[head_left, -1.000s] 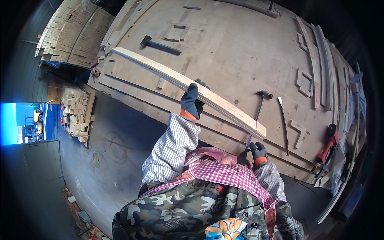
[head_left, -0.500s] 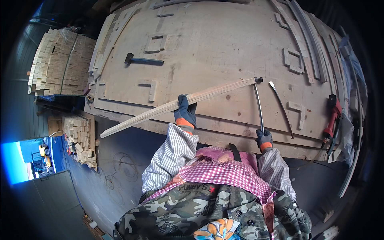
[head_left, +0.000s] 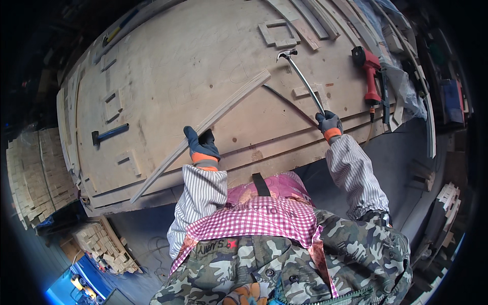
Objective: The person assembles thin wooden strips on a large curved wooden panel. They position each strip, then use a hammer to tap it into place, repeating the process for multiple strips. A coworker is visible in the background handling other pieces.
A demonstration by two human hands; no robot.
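Observation:
My left hand [head_left: 203, 144], in a dark glove with an orange cuff, is closed round a long pale wooden strip [head_left: 230, 104]. The strip slants from the bench's near left edge up toward its middle. Gripped low on its handle, a claw hammer [head_left: 305, 83] is in my right hand [head_left: 329, 123], gloved alike. Its metal head is raised beyond the strip's far end, apart from it. Between the two hands a thin dark pry bar [head_left: 291, 104] lies on the board, its far tip close to the strip's end.
On the wooden workbench [head_left: 168, 96] lie a blue-handled hammer [head_left: 110, 133], small wood frames [head_left: 279, 34] and a red nail gun [head_left: 369, 73] with a hose. Long boards [head_left: 310, 20] line the far right. Stacked timber [head_left: 40, 173] stands at the left.
The view has swung to the right. The hammer head has left the strip's far end and is now up beyond it. Both hands keep their hold.

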